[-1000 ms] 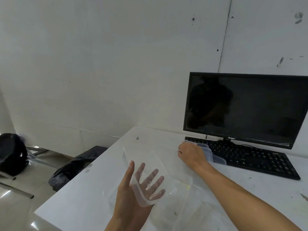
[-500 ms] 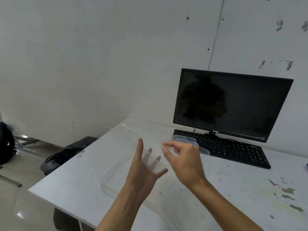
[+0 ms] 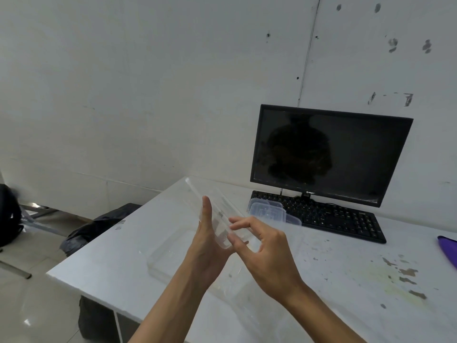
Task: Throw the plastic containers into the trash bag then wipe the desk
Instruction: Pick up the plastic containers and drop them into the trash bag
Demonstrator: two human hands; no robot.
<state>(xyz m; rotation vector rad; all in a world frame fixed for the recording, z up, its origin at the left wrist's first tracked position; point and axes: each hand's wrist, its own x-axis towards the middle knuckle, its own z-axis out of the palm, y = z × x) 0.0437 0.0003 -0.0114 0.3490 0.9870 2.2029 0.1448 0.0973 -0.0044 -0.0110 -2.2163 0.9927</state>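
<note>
My left hand [image 3: 210, 246] holds a clear plastic container [image 3: 210, 201] tilted up on edge above the white desk [image 3: 111, 258]. My right hand [image 3: 267, 251] pinches the container's near lower edge with thumb and fingers. Another clear container [image 3: 173, 256] lies flat on the desk under my hands. A small stack of clear lids [image 3: 269, 210] rests against the left end of the keyboard. The black trash bag [image 3: 99, 226] sits on the floor off the desk's left edge.
A black monitor [image 3: 329, 154] and black keyboard [image 3: 329, 216] stand at the back of the desk by the wall. A purple cloth [image 3: 448, 246] lies at the right edge. A black backpack [image 3: 8, 216] sits on the floor, far left. The desk's right half is stained.
My right hand left the lids by the keyboard and came back to the container held in my left hand. The view shifted so the desk's right side shows.
</note>
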